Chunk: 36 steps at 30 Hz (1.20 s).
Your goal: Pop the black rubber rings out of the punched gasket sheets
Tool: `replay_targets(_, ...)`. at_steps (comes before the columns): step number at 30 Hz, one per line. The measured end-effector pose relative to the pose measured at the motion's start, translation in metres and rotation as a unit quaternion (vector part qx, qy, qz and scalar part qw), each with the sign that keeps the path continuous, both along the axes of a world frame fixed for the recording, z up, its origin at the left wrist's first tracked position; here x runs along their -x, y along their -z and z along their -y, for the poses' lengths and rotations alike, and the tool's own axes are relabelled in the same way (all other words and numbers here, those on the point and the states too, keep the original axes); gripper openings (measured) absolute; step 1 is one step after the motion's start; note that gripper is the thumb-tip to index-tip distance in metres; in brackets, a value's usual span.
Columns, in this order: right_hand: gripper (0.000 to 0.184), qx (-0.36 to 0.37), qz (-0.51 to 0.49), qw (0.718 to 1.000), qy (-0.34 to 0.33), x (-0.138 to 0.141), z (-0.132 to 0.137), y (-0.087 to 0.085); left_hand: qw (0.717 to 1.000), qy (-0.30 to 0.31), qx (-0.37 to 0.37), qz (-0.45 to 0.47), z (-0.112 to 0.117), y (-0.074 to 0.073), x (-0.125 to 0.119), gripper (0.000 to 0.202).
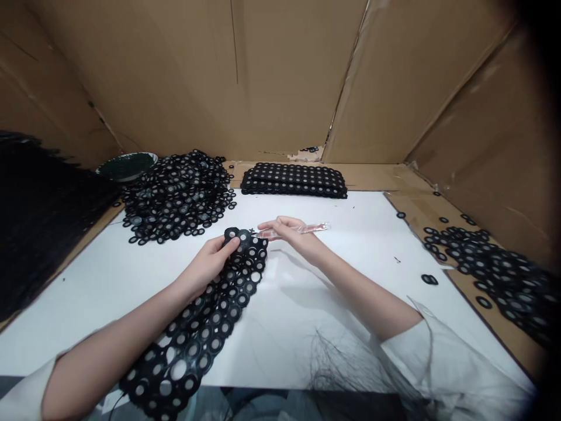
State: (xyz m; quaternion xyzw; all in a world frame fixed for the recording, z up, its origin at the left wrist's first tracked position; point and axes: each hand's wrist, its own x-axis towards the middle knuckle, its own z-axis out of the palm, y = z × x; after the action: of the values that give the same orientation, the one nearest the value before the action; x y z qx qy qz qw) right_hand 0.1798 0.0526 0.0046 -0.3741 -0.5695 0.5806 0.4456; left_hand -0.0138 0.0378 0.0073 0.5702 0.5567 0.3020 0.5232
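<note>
Left grip (213, 260) pinches the ring panel (234, 292), presumably steadying its far end for the slim tool (316, 228) my right grip (294, 234) pinches.

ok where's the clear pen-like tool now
The clear tool is near the middle of the head view, in the right hand, its tip at the far end of the black ringed piece held by the left hand.

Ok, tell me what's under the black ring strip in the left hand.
White tabletop shows along the right edge of the black ring strip, whose near end reaches past the tabletop's edge. Whatever the strip's black parts and the left hand cover cannot be seen.
</note>
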Motion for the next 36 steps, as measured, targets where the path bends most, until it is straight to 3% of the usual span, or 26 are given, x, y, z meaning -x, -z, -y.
replay_targets(3, 0.024, -0.019, 0.016, 0.999, 0.029, 0.014, 0.007, 0.004, 0.999, 0.026, -0.035, 0.012, 0.003, -0.002, -0.003, 0.035)
replay_targets(6, 0.025, -0.033, 0.02, 0.998, 0.044, 0.023, 0.011, 0.009, 0.997, 0.005, -0.082, -0.004, 0.006, -0.005, -0.004, 0.029)
replay_targets(10, 0.027, -0.046, 0.06, 0.995, 0.071, 0.027, 0.012, 0.013, 0.998, 0.0, -0.044, -0.041, 0.006, -0.005, -0.003, 0.024)
replay_targets(15, 0.028, -0.073, 0.081, 0.992, 0.064, 0.03, 0.018, 0.013, 0.995, -0.004, -0.093, -0.026, 0.0, -0.002, -0.001, 0.026)
replay_targets(21, 0.026, -0.084, 0.112, 0.985, 0.1, 0.034, 0.023, 0.013, 0.999, -0.013, -0.006, 0.048, -0.003, 0.0, 0.001, 0.029)
replay_targets(25, 0.021, -0.114, 0.158, 0.977, 0.086, 0.036, 0.025, 0.014, 0.998, -0.019, -0.017, 0.064, -0.001, -0.001, 0.001, 0.026)
replay_targets(32, 0.018, -0.204, 0.267, 0.937, 0.094, 0.042, 0.019, 0.023, 0.999, -0.007, -0.028, 0.026, 0.006, -0.001, 0.0, 0.026)
replay_targets(36, 0.019, -0.158, 0.214, 0.959, 0.099, 0.038, 0.017, 0.023, 0.997, -0.001, -0.069, -0.034, 0.005, -0.004, -0.001, 0.024)
